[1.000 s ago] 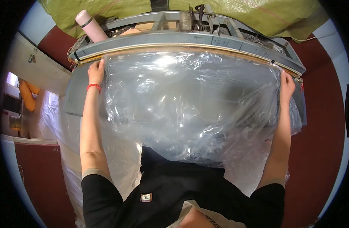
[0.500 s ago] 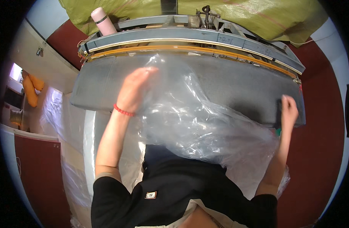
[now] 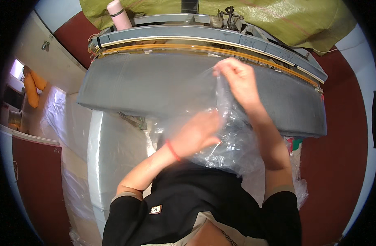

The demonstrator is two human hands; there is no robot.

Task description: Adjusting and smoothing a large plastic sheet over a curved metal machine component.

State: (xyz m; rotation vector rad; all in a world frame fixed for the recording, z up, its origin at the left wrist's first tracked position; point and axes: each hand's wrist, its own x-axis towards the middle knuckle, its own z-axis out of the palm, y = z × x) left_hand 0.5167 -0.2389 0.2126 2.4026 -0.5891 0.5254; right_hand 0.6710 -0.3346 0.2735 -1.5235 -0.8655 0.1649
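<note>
A red bracelet (image 3: 173, 151) accompanies a black shirt (image 3: 212, 197) with beige collar (image 3: 205, 215) (and a small patch (image 3: 156, 209)).

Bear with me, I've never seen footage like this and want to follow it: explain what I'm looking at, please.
There is no robot here, just a person's two bare hands. A wide fisheye camera worn on the head looks down, so straight edges seem to bend.

The right hand, raised over the long grey surface, pinches a clear plastic sheet, which hangs toward the person's waist. The left hand, blurred, is at the sheet below it; whether it grips is unclear.

Behind the surface runs a grey-blue metal frame. A pink bottle stands at its left end.
</note>
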